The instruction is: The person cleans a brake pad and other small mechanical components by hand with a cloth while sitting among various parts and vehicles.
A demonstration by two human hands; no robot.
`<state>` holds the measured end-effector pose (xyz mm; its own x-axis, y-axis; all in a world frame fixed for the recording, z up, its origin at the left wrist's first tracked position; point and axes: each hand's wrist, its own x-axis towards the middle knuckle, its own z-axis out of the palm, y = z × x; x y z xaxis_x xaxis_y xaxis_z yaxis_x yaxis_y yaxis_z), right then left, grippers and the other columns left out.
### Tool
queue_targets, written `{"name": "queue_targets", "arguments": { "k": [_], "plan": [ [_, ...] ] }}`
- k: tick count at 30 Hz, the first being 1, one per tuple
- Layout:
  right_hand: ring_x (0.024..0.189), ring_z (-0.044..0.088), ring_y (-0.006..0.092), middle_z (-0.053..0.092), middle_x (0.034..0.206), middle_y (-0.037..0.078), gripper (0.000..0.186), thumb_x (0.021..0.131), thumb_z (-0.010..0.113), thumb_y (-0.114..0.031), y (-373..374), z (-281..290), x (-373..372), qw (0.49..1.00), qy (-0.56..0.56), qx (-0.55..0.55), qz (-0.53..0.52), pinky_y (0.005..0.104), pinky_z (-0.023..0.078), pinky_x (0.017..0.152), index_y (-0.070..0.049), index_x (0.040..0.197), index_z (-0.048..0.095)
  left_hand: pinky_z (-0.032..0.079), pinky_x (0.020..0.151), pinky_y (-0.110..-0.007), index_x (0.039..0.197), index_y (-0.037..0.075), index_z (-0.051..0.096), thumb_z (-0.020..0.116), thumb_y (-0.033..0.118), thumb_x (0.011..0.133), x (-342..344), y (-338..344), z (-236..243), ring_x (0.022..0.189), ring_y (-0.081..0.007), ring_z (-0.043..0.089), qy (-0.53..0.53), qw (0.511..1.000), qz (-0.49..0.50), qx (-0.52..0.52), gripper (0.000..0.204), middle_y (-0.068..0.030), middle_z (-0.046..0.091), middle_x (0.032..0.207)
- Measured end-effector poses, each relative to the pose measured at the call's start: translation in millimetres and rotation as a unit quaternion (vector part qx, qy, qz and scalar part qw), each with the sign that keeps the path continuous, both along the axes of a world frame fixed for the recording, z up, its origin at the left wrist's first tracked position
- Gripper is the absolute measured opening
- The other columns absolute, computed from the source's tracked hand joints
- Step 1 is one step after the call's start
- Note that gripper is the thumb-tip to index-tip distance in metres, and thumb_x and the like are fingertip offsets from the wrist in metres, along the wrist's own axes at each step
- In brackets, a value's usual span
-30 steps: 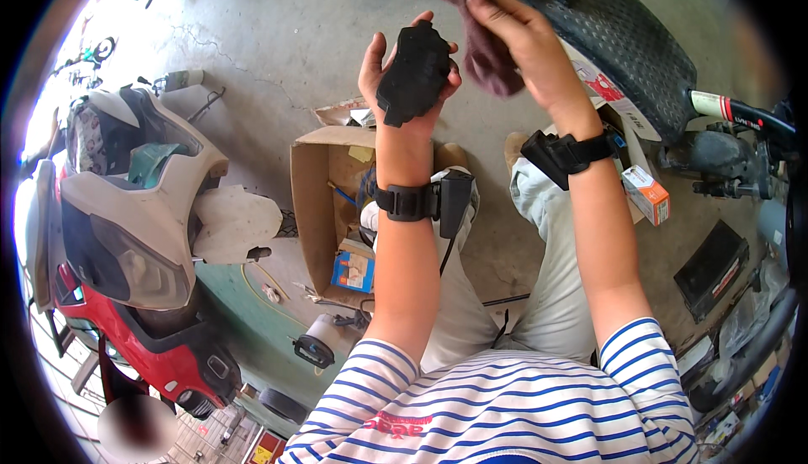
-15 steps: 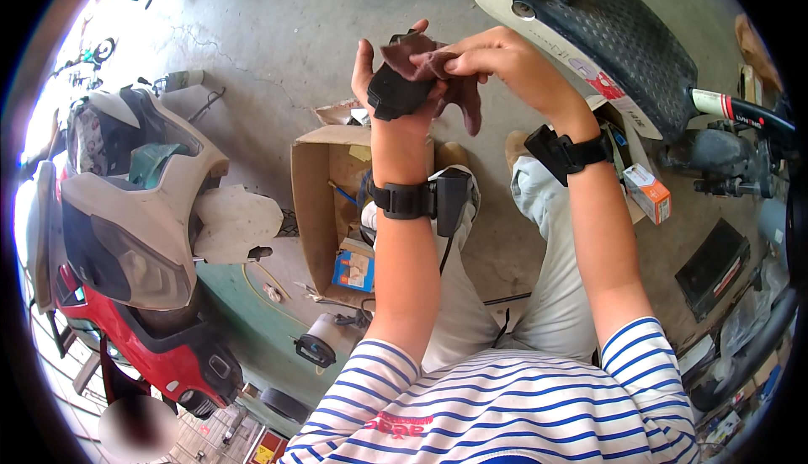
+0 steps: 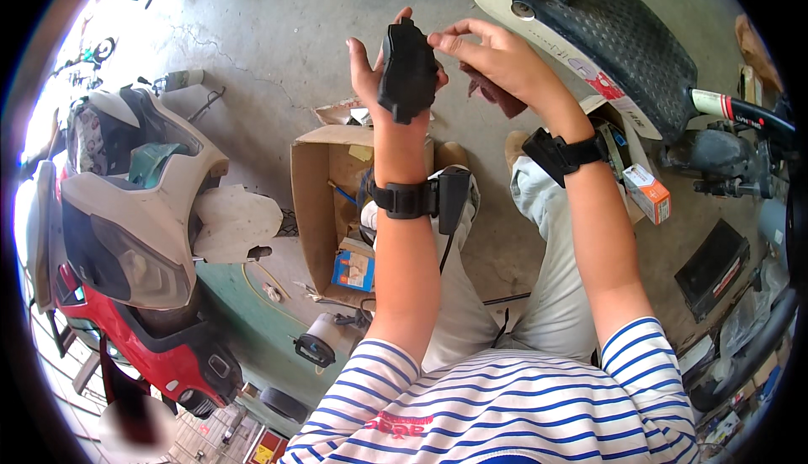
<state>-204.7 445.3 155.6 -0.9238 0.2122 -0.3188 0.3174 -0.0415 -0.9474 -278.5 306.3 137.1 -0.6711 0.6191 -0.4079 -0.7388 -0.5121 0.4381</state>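
Note:
A flat black plastic part (image 3: 406, 72) with notched edges lies along the upturned palm of my left hand (image 3: 368, 81). The thumb stands out to its left, while the other fingers are mostly hidden beneath it. Just to the right, my right hand (image 3: 509, 64) holds a crumpled brown cloth (image 3: 497, 96), which hangs under the palm. My right fingertips are at the part's right edge; whether they touch it I cannot tell. Each wrist wears a black strap with a box-shaped device.
An open cardboard box (image 3: 311, 203) with assorted items stands below my left forearm. A pale scooter body (image 3: 135, 203) and a red vehicle (image 3: 156, 346) are at left. A scooter with a black textured footboard (image 3: 614, 34) is at upper right, near an orange-white carton (image 3: 647, 193).
The brown cloth has come off the black part and now hangs under my right palm. The part sits more upright in my left hand, with its black face uncovered.

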Motion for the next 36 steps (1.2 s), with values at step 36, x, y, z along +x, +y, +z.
{"name": "queue_targets", "arguments": {
  "k": [36],
  "plan": [
    [0.049,0.052,0.0086,0.059,0.071,0.007,0.058,0.074,0.069,-0.049,2.0,-3.3,3.0,0.987,-0.058,-0.129,0.077,0.0214,0.041,0.042,0.004,0.094,0.057,0.048,0.056,-0.027,0.134,0.001,0.037,0.026,0.07,0.084,-0.7,6.8,-13.1,0.07,-0.0167,0.058,0.142,0.987,-0.078,-0.014,0.086,-0.0074,0.06,0.086]
  ]
}}
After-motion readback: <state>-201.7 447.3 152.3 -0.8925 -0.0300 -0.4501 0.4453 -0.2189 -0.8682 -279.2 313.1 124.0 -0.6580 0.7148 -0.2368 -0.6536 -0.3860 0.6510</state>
